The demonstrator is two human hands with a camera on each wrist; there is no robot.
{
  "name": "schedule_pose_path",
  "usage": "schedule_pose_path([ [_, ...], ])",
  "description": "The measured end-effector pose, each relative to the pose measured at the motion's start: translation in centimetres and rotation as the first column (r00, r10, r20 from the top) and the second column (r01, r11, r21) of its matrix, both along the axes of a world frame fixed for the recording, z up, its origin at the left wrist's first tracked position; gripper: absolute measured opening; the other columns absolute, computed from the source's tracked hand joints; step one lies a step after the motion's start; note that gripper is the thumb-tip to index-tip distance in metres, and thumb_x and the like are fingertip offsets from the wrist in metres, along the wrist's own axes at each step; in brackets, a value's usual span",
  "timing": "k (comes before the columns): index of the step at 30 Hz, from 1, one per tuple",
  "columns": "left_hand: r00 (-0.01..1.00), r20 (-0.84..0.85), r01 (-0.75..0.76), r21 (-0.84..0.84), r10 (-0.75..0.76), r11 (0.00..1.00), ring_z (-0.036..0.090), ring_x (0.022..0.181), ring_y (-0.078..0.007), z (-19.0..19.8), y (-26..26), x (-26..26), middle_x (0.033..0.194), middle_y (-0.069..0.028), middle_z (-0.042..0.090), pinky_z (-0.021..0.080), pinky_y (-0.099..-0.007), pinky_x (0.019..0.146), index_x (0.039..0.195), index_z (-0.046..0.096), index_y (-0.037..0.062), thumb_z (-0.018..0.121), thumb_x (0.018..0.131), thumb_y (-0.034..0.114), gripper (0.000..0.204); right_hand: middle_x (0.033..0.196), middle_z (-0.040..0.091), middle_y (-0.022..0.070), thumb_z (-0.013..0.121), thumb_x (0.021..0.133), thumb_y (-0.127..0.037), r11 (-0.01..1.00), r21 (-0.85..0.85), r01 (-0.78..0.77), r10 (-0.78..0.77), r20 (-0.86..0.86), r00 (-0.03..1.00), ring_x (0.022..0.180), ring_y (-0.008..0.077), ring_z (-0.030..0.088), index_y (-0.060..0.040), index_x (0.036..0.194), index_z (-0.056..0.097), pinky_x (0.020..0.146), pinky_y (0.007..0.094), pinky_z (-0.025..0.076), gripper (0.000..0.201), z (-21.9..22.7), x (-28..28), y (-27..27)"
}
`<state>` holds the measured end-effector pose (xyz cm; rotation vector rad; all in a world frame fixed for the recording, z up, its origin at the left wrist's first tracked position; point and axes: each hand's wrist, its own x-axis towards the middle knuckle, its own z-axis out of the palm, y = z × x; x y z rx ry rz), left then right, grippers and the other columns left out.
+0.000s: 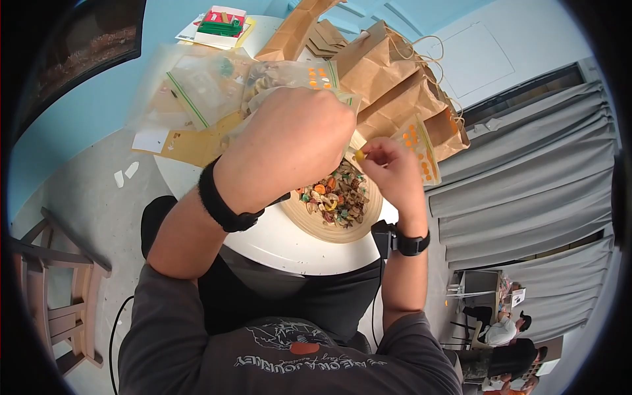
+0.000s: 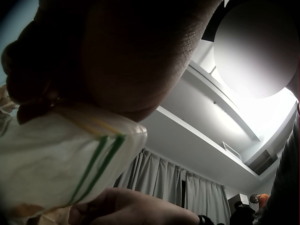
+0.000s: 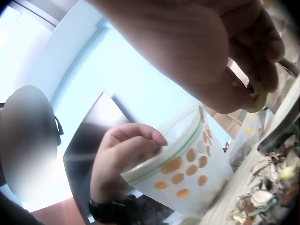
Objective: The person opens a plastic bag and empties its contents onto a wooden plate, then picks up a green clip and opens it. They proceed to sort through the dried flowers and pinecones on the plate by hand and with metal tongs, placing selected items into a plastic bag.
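Note:
My left hand (image 1: 296, 128) grips the rim of a clear zip bag (image 3: 187, 180) printed with orange dots. In the left wrist view, green zip lines cross the same bag (image 2: 51, 164) beneath that hand. My right hand (image 1: 395, 172) pinches a small yellow piece (image 1: 359, 155) between thumb and fingers, above the far right edge of a round wooden tray (image 1: 304, 222). A mixed heap of dried potpourri (image 1: 336, 201), in brown, orange, green and cream, lies on the tray. My left forearm and hand cover part of the bag in the head view.
Brown paper bags (image 1: 375, 66) stand behind the tray. Another orange-dotted zip bag (image 1: 420, 150) is beside my right hand, and further zip bags (image 1: 197, 92) lie at the left. A box with green items (image 1: 220, 27) sits at the back of the white table (image 1: 263, 247).

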<state>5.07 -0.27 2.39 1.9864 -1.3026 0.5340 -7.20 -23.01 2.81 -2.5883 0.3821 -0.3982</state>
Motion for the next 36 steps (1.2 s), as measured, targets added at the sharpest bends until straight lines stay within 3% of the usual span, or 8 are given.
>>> schedule_pose_path([
  [2, 1.0, -0.008, 0.013, -0.009, -0.014, 1.0, 0.071, 0.073, -0.0422, -0.1, -0.1, 0.0, 0.076, -0.0228, 0.07, 0.058, -0.0507, 0.069, 0.078, 0.071, -0.0017, 0.069, 0.084, 0.011, 0.014, 0.084, 0.073, 0.0009, 0.076, 0.087, -0.001, 0.991, 0.13, -0.031, 0.019, 0.091, 0.996, 0.079, 0.0089, 0.068, -0.0014, 0.103, 0.074, 0.075, 0.0264, 0.056, 0.016, 1.3, 0.2, 0.6],
  [5, 1.0, -0.018, 0.013, -0.011, -0.014, 1.0, 0.071, 0.073, -0.0423, 0.0, -0.1, -0.2, 0.076, -0.0227, 0.07, 0.058, -0.051, 0.069, 0.078, 0.07, -0.0012, 0.069, 0.084, 0.011, 0.013, 0.089, 0.072, -0.0002, 0.076, 0.09, 0.0, 0.937, 0.317, -0.15, 0.066, 0.262, 0.963, 0.082, 0.007, 0.067, -0.0014, 0.106, 0.074, 0.074, 0.0241, 0.055, 0.017, 2.8, 1.2, 2.7],
  [11, 1.0, -0.021, 0.017, -0.024, -0.017, 1.0, 0.071, 0.074, -0.0422, -0.4, -0.3, 0.2, 0.076, -0.0229, 0.069, 0.058, -0.0517, 0.069, 0.078, 0.07, -0.0014, 0.068, 0.084, 0.012, 0.014, 0.095, 0.073, 0.0006, 0.075, 0.091, 0.0, 0.939, 0.233, -0.252, 0.189, 0.259, 0.947, 0.087, 0.0073, 0.068, -0.0009, 0.118, 0.075, 0.071, 0.0237, 0.055, 0.027, 2.7, 3.0, 4.5],
  [14, 0.999, -0.048, -0.009, 0.024, 0.01, 1.0, 0.071, 0.074, -0.0428, 0.1, 0.2, 0.2, 0.077, -0.0232, 0.069, 0.058, -0.052, 0.069, 0.078, 0.069, -0.002, 0.067, 0.084, 0.012, 0.015, 0.096, 0.074, 0.0009, 0.074, 0.092, 0.001, 0.962, 0.171, -0.211, 0.158, 0.277, 0.948, 0.086, 0.0078, 0.069, -0.0026, 0.117, 0.076, 0.072, 0.0235, 0.056, 0.025, 1.8, 2.5, 3.5],
  [17, 0.999, -0.032, 0.011, -0.026, -0.012, 1.0, 0.07, 0.074, -0.043, 0.1, 0.5, 0.3, 0.077, -0.0233, 0.068, 0.057, -0.0525, 0.069, 0.078, 0.069, -0.0022, 0.066, 0.084, 0.011, 0.015, 0.094, 0.076, 0.0055, 0.075, 0.09, -0.001, 0.975, 0.21, -0.071, 0.008, 0.286, 0.958, 0.084, 0.0107, 0.071, -0.0026, 0.113, 0.078, 0.073, 0.0265, 0.057, 0.023, 0.0, 1.7, 1.3],
  [20, 0.999, -0.039, 0.003, -0.008, -0.003, 1.0, 0.069, 0.074, -0.0431, 0.1, 0.4, 0.2, 0.077, -0.0232, 0.067, 0.057, -0.0529, 0.069, 0.077, 0.068, -0.0028, 0.066, 0.083, 0.01, 0.015, 0.087, 0.077, 0.0157, 0.081, 0.084, -0.013, 0.986, -0.151, -0.077, 0.065, -0.085, 0.994, 0.08, 0.0248, 0.075, 0.0007, 0.105, 0.079, 0.076, 0.0365, 0.058, 0.025, -1.4, 1.1, 0.3],
  [24, 0.999, -0.032, -0.005, 0.0, 0.005, 1.0, 0.069, 0.074, -0.0429, 0.1, 0.3, -0.2, 0.078, -0.0231, 0.067, 0.057, -0.053, 0.07, 0.077, 0.067, -0.0034, 0.065, 0.083, 0.01, 0.015, 0.086, 0.076, 0.0182, 0.08, 0.083, -0.014, 0.994, -0.067, -0.089, 0.07, -0.247, 0.967, 0.08, 0.031, 0.075, 0.0001, 0.104, 0.079, 0.076, 0.0387, 0.058, 0.026, -4.2, 1.7, 0.8],
  [36, 0.997, -0.072, 0.017, 0.043, -0.014, 0.999, 0.067, 0.081, -0.0449, -0.1, -0.6, -0.2, 0.08, -0.0239, 0.065, 0.054, -0.0541, 0.074, 0.079, 0.062, -0.0028, 0.063, 0.084, 0.01, 0.013, 0.088, 0.076, 0.019, 0.073, 0.079, -0.007, 0.974, -0.159, -0.161, 0.113, -0.276, 0.954, 0.085, 0.0374, 0.074, -0.0015, 0.091, 0.077, 0.077, 0.0446, 0.058, 0.013, -5.1, 2.7, 1.6],
])
